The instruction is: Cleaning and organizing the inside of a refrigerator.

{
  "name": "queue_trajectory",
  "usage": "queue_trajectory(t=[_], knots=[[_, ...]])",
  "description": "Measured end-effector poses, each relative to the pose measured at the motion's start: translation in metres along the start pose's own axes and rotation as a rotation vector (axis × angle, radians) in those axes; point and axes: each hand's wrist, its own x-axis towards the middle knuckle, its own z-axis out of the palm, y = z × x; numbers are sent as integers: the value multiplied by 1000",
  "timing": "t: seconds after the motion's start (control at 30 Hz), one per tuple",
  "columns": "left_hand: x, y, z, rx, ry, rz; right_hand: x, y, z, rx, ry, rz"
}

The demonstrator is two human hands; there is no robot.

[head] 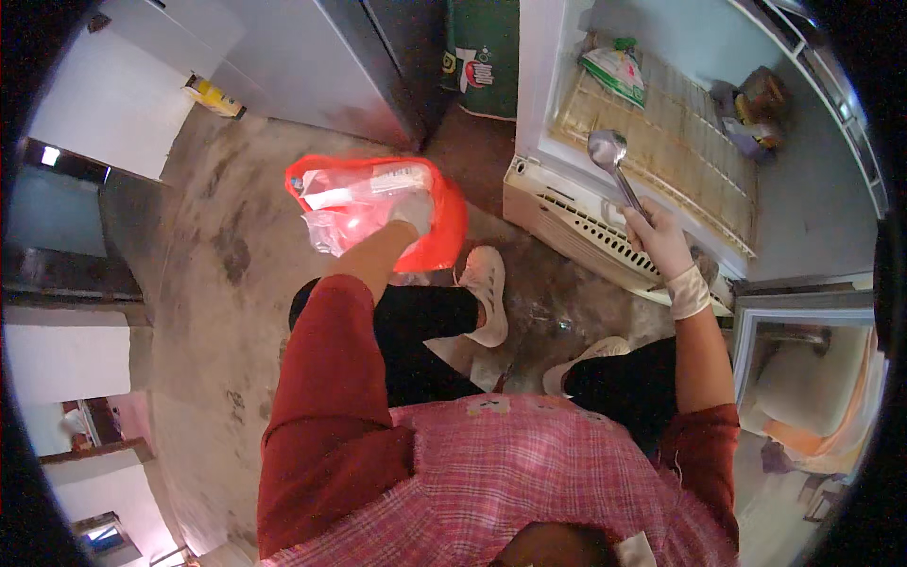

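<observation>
My right hand [659,234], in a thin pale glove, grips the handle of a metal spoon [608,150]. The spoon's bowl points up and left, in front of the opening of a white refrigerator cabinet [533,106]. My left hand [414,211], gloved too, reaches into a red plastic bag [450,220] on the floor. Clear plastic packaging [340,184] with a white label fills the bag beside that hand. Its fingers are hard to make out, so whether they hold anything is unclear.
On the cabinet's wire shelf [666,142] lie a green-and-white plastic packet [616,71] and a dark bundle [762,106]. A slotted vent panel [595,230] runs along its base. A grey appliance [305,64] and a yellow carton [216,98] stand beyond the bag.
</observation>
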Motion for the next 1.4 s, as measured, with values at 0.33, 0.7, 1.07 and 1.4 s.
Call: queue_trajectory(t=[0.33, 0.7, 1.07, 1.4], knots=[[-13, 24, 23, -54, -452, 231, 0, 4, 1, 48, 0, 53], [-4, 30, 50, -90, -337, 285, 1, 0, 7, 36, -24, 52], [-14, 23, 72, 49, -129, 226, -2, 6, 12, -48, -48, 74], [-5, 41, 34, 176, -463, 389, 0, 15, -3, -30, -21, 62]])
